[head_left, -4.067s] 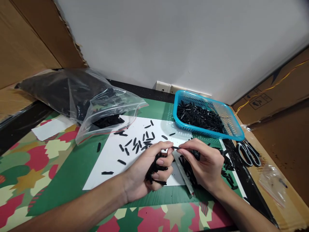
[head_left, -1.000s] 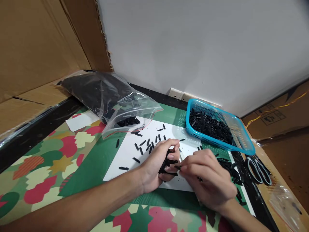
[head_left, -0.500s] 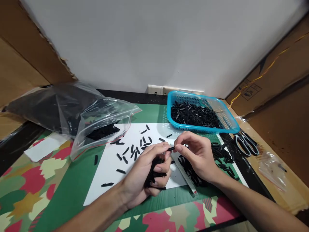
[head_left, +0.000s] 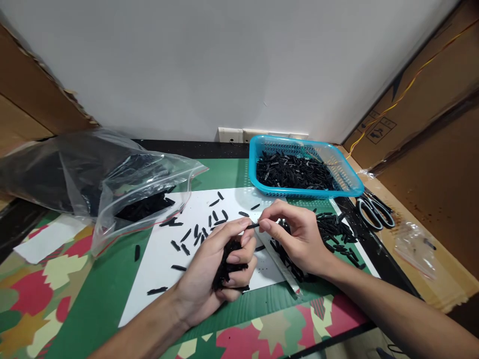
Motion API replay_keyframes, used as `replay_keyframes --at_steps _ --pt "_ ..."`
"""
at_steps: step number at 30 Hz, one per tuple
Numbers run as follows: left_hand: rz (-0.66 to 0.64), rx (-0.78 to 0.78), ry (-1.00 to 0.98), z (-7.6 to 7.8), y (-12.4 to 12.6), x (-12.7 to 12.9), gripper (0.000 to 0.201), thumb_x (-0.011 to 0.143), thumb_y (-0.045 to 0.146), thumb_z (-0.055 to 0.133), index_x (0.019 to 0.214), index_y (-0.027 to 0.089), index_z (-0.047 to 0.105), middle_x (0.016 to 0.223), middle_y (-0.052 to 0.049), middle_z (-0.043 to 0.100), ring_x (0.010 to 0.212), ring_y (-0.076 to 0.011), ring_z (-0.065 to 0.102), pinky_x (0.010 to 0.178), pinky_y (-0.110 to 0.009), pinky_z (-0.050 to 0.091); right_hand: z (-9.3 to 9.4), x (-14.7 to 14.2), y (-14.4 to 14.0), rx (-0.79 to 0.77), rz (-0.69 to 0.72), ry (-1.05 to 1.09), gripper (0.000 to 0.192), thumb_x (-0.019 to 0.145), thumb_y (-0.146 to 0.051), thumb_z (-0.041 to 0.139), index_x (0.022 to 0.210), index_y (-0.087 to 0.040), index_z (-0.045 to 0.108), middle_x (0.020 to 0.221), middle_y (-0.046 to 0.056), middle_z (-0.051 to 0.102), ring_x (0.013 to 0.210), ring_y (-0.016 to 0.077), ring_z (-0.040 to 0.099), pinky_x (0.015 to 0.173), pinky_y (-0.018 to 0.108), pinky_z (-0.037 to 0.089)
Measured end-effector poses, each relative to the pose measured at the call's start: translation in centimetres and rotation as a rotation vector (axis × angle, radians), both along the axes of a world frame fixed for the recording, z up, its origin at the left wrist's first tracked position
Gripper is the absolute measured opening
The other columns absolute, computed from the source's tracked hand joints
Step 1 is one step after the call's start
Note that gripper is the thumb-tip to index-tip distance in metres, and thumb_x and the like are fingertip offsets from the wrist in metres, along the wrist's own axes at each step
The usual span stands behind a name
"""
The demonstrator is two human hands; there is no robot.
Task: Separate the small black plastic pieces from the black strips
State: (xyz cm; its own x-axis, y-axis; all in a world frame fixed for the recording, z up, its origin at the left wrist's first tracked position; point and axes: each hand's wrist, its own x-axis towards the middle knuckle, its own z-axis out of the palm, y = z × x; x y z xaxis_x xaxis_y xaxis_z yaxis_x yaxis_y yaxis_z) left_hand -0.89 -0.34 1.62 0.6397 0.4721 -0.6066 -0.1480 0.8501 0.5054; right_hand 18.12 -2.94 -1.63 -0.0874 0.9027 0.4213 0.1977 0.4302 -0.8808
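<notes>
My left hand (head_left: pixel 213 271) is closed around a bunch of small black sticks (head_left: pixel 226 264), held over a white sheet of paper (head_left: pixel 164 259). My right hand (head_left: pixel 299 239) pinches one black stick (head_left: pixel 253 226) by its end, and my left thumb and forefinger hold its other end. Loose black sticks (head_left: pixel 198 232) lie scattered on the paper just beyond my left hand. A heap of black sticks (head_left: pixel 333 232) lies on the mat to the right of my right hand.
A blue plastic basket (head_left: pixel 348 182) with black sticks stands at the back right. A clear zip bag (head_left: pixel 112 179) of black sticks lies at the left. Scissors (head_left: pixel 374 212) and a small clear bag (head_left: pixel 415 244) rest at the right edge. Cardboard panels flank both sides.
A second ago my right hand was low beside the bunch; it has lifted and now pinches a single stick against my left fingertips. The view has swung back to the right.
</notes>
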Motion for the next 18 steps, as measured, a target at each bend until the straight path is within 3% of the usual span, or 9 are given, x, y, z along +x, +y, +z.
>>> replay_keyframes --at_steps 12,16,18 --pt "0.023 -0.031 -0.055 0.05 -0.09 -0.10 0.041 0.096 0.046 0.064 0.070 0.021 0.044 0.055 0.010 0.028 0.041 -0.0043 0.016 0.033 -0.012 0.010 -0.26 -0.17 -0.13 -0.008 -0.025 0.018 0.013 0.103 -0.028 0.065 0.100 -0.019 0.074 0.089 0.003 0.073 0.081 0.0161 0.065 0.075 0.031 0.051" --pt "0.030 -0.070 -0.108 -0.29 -0.16 -0.32 0.041 0.091 0.045 0.071 0.071 0.021 0.044 0.056 0.011 0.028 0.040 -0.0035 0.016 0.032 -0.012 0.013 -0.04 -0.28 -0.23 0.008 0.008 0.058 0.017 0.097 -0.024 0.072 0.114 -0.020 0.074 0.094 0.004 0.075 0.081 0.0164 0.066 0.074 0.031 0.054" --pt "0.020 -0.084 -0.110 -0.43 -0.23 -0.35 0.042 0.091 0.046 0.071 0.071 0.021 0.044 0.055 0.011 0.028 0.040 -0.0034 0.016 0.032 -0.012 0.014 0.16 -0.43 -0.27 0.044 0.001 0.041 0.015 0.095 -0.021 0.074 0.110 -0.020 0.075 0.090 0.003 0.074 0.076 0.0155 0.065 0.069 0.030 0.054"
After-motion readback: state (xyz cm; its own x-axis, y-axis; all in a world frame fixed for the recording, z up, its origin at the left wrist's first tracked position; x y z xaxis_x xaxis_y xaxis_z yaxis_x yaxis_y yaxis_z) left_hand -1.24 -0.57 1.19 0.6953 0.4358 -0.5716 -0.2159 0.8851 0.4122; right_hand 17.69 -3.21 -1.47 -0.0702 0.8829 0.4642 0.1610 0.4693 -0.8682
